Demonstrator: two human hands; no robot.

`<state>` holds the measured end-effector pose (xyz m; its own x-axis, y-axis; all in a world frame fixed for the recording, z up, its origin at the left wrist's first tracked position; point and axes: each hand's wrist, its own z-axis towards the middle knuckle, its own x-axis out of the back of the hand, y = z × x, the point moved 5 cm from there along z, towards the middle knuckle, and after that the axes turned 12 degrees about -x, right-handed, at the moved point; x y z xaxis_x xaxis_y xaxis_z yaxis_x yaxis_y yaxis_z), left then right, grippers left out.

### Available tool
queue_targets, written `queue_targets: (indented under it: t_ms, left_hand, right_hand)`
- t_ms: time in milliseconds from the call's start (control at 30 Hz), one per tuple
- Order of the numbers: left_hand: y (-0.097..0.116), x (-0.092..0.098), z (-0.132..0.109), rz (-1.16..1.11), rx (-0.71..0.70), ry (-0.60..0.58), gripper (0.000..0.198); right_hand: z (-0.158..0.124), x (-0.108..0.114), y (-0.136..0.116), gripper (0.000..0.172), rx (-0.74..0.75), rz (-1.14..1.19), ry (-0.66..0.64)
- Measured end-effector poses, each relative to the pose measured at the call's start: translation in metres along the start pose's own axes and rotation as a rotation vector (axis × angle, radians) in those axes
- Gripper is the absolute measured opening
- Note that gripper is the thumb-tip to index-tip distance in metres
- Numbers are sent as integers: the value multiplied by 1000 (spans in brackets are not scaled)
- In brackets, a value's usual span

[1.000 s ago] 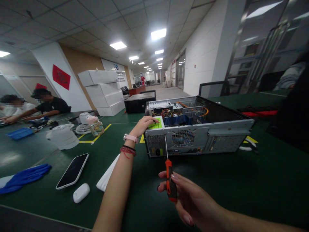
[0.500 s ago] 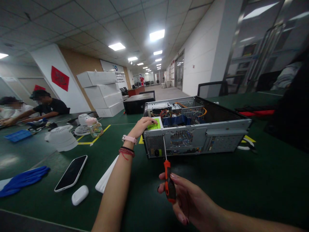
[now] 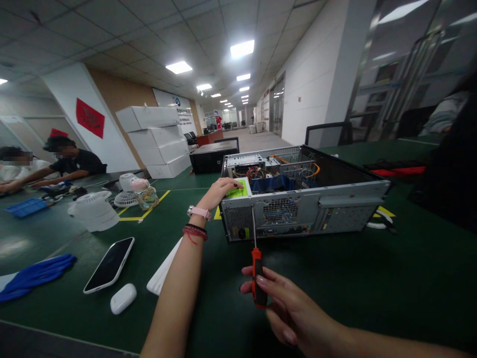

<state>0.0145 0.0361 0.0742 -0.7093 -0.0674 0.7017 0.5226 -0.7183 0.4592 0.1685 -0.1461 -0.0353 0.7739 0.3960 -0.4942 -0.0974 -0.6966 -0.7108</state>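
An opened computer case [image 3: 343, 191] lies on its side, its back panel facing me. My left hand [image 3: 219, 191] lies over the near left corner of the case, fingers flat on the power supply [image 3: 242, 185] with its bright green label. My right hand [image 3: 286, 303] is closed around the orange and black handle of a screwdriver [image 3: 258, 283]. The shaft points up and away, its tip against the back panel just right of the power supply's grille. Whatever the tip touches is too small to make out. Wires and a blue ribbon cable [image 3: 274, 184] show inside the case.
Left of my arm are a phone [image 3: 110, 264], a white earbud case [image 3: 123, 298], a white slab [image 3: 164, 268] and blue gloves [image 3: 40, 273]. Beyond stand a jar [image 3: 145, 195], small fans, a blue tray [image 3: 28, 207] and white boxes [image 3: 156, 144]. People sit at far left.
My right hand has shifted its fingers on the screwdriver handle, and the handle appears turned a little. The tip stays at the same spot. My left hand has not moved on the case.
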Motion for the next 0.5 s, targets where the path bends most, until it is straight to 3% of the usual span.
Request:
queue_targets:
  t_ms: [500]
  left_hand:
    - [1,1,0,15,-10,-12,37]
  right_hand:
    - [6,3,5,30,40,-65,-3]
